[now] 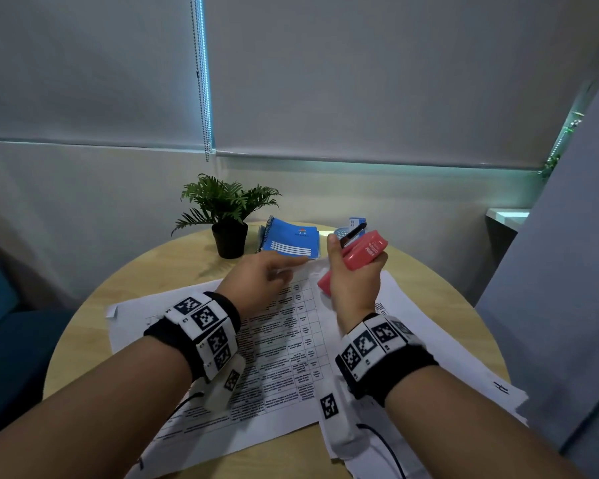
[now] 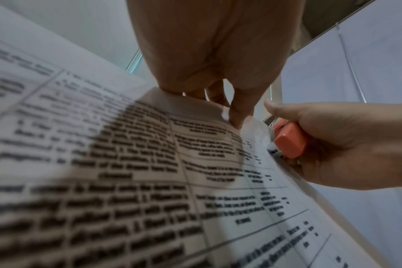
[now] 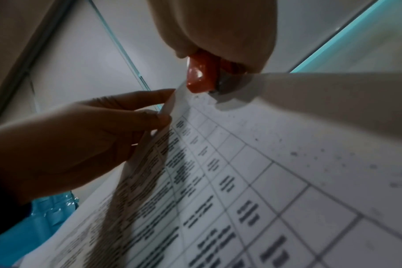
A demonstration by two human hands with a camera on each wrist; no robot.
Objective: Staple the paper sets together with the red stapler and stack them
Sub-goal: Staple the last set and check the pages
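Observation:
My left hand [image 1: 286,271] pinches the far corner of a printed paper set [image 1: 284,344] between thumb and fingers and lifts it off the table. The left fingertips [image 2: 238,117] sit at that corner, right beside the stapler. My right hand [image 1: 355,271] grips the red stapler [image 1: 363,252] with the thumb on top. The stapler's front end [image 3: 200,78] meets the lifted paper corner [image 3: 195,101]. I cannot tell whether the paper lies inside its mouth. More loose sheets [image 1: 446,361] lie under and to the right of this set.
A round wooden table [image 1: 118,292] holds everything. At its far side stand a potted plant [image 1: 227,216], a blue spiral notebook [image 1: 291,240] and a small blue-white box [image 1: 357,222] with a dark pen. A blue seat [image 1: 0,326] is at the left.

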